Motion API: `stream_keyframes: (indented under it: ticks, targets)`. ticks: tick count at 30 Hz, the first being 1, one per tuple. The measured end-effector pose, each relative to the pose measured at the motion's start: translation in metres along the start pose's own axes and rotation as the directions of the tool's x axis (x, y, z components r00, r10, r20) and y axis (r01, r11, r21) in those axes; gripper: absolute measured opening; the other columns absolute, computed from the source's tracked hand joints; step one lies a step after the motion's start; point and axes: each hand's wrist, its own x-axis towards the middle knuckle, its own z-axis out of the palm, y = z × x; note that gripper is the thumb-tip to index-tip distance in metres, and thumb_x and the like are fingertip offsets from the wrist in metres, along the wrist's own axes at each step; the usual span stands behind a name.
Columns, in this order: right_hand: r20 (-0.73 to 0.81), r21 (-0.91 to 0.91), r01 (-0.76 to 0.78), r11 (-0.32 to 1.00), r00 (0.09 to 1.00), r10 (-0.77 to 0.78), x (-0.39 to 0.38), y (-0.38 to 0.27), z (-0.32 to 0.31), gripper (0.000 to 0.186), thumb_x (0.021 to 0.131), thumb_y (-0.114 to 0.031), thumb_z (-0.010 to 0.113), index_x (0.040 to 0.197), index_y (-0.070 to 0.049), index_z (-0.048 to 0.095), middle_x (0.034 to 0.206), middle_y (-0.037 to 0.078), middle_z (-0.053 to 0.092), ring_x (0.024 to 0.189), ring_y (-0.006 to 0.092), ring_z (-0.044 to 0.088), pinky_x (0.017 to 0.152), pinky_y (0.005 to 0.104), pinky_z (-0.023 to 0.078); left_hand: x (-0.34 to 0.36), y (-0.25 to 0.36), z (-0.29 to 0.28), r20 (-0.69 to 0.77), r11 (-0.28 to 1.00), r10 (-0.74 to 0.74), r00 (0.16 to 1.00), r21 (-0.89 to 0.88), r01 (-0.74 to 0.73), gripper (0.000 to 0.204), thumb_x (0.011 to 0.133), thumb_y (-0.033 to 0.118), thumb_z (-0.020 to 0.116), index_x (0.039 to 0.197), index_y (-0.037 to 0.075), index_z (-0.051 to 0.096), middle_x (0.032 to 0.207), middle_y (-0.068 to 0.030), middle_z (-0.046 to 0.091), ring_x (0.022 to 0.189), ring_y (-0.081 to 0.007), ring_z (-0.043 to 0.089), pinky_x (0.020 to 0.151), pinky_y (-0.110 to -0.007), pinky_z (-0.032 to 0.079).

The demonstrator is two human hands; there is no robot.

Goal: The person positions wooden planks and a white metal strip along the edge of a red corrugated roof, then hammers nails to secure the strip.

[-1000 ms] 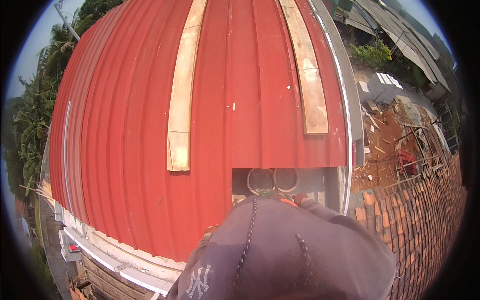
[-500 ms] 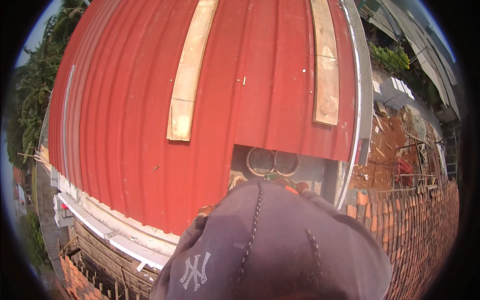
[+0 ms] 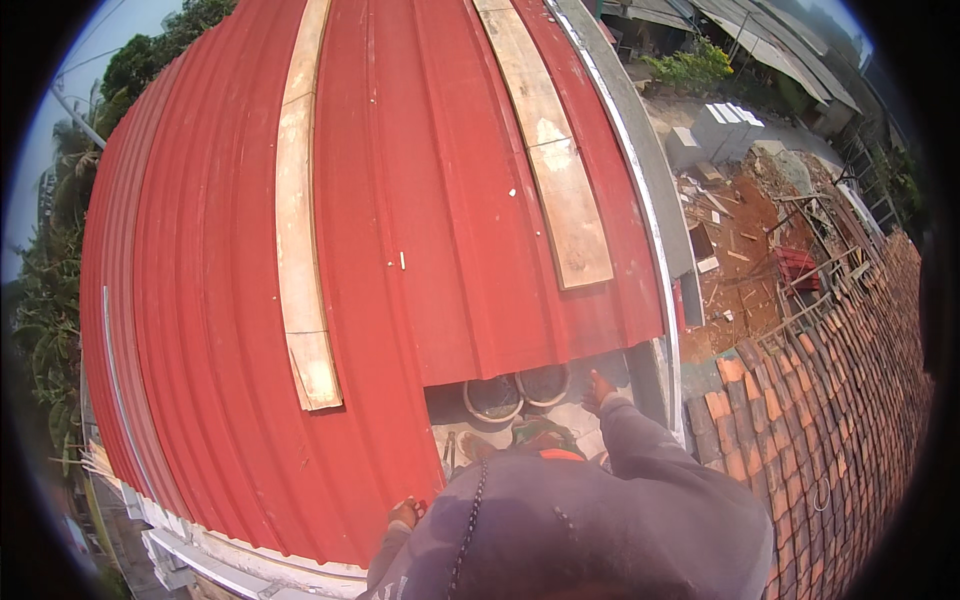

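My left hand [image 3: 407,513] is at the near part of the red corrugated metal roof [image 3: 370,440], beside the roof opening. Its fingers look curled, and whatever may be in them is too small to make out. Over the opening, my right hand [image 3: 598,390] reaches forward with its fingers stretched out and nothing in them. Below it, in the gap, stand two round buckets [image 3: 493,400] with dark contents, side by side. My body hides the lower part of the opening.
Two long boards, a left one [image 3: 300,210] and a right one [image 3: 553,160], lie along the roof. White edging [image 3: 650,210] borders its right side. A tiled roof [image 3: 800,440] slopes at the right. Beyond is red soil [image 3: 745,270] with scattered wood and white blocks [image 3: 720,130].
The view has shifted, and the opening now shows lower and wider. My right arm has stretched forward, away from my body. My left hand stays by the red roof.
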Motion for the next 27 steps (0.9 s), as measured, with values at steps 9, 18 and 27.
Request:
stream_keyframes:
  ticks: [9,18,27]
  targets:
    - [0.09,0.484,0.073,0.872,0.987,-0.133,0.065,-0.175,0.084,0.134,0.084,-0.083,0.066,0.171,-0.003,0.002,0.178,0.022,0.008,0.163,0.0376,0.016,0.127,0.0542,0.028,-0.05,0.012,0.022,-0.122,0.964,-0.052,0.991,0.252,0.081,0.024,0.103,0.025,0.064,0.105,0.002,0.069,0.085,-0.0075,0.069,0.073,-0.0202,0.067,0.066,-0.038,0.055]
    - [0.035,0.646,0.078,0.759,0.991,-0.132,0.125,-0.27,0.117,0.098,0.091,-0.067,0.069,0.169,-0.022,0.03,0.175,0.011,0.027,0.159,0.0337,0.029,0.128,0.0581,0.022,-0.075,0.054,0.091,-0.137,0.952,-0.023,0.99,0.299,0.064,0.025,0.102,0.026,0.066,0.106,0.002,0.071,0.088,-0.0079,0.071,0.074,-0.0191,0.067,0.068,-0.037,0.055]
    - [0.153,0.788,-0.02,0.615,0.974,-0.164,0.137,-0.262,0.141,0.096,0.087,-0.079,0.063,0.163,-0.023,0.043,0.168,0.005,0.044,0.153,0.033,0.04,0.124,0.0592,0.027,-0.099,0.057,0.111,-0.172,0.944,-0.033,0.985,0.319,0.087,0.026,0.102,0.027,0.067,0.107,0.002,0.073,0.091,-0.0082,0.072,0.075,-0.018,0.067,0.069,-0.036,0.055]
